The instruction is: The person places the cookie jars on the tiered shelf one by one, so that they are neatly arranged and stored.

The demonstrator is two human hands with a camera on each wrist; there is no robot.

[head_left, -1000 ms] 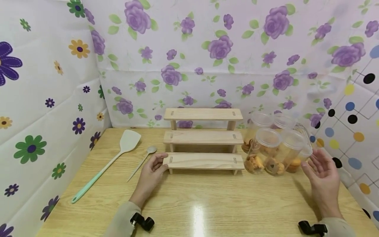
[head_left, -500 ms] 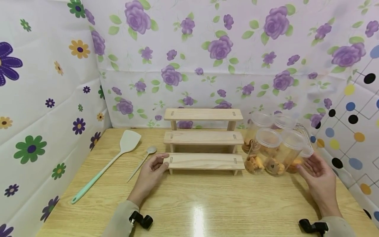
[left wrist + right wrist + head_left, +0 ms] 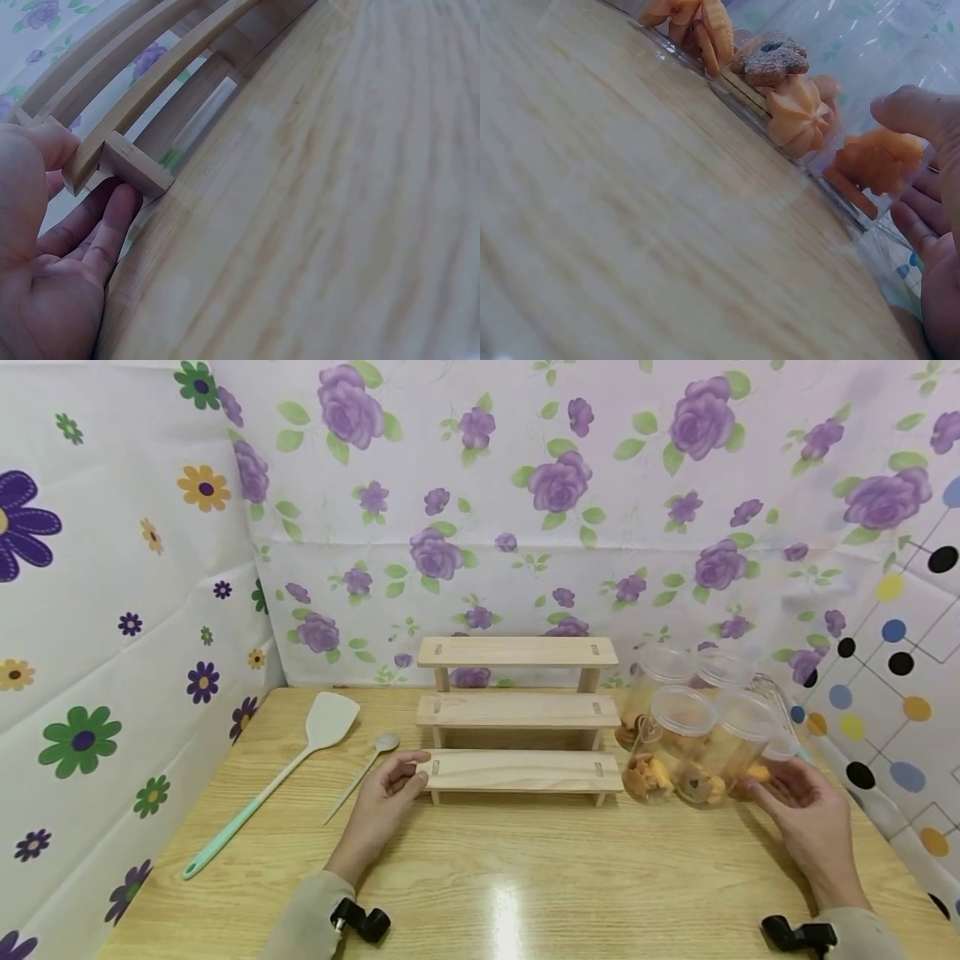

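A three-tier wooden display stand point(image 3: 517, 770) stands at the centre of the table. My left hand point(image 3: 378, 806) holds the left end of its lowest shelf. In the left wrist view, the thumb lies against the board's end and the fingers point(image 3: 116, 214) curl beneath it by the leg. Clear plastic jars of cookies cluster right of the stand. My right hand point(image 3: 813, 827) grips the rightmost jar point(image 3: 782, 746), thumb in front and fingers behind. Orange-brown cookies point(image 3: 877, 157) show inside that jar in the right wrist view; its back is hidden.
A white-and-mint spatula point(image 3: 247, 814) and a small long-handled spoon point(image 3: 386, 742) lie left of the stand. Several other cookie jars point(image 3: 682, 710) stand close together beside the gripped one. Behind them is a wire object point(image 3: 772, 689), partly hidden. Patterned cloth walls enclose the table.
My right hand has moved left and closed round the rightmost jar, from beside it. The left hand stays at the lowest shelf's end; the stand has not visibly moved.
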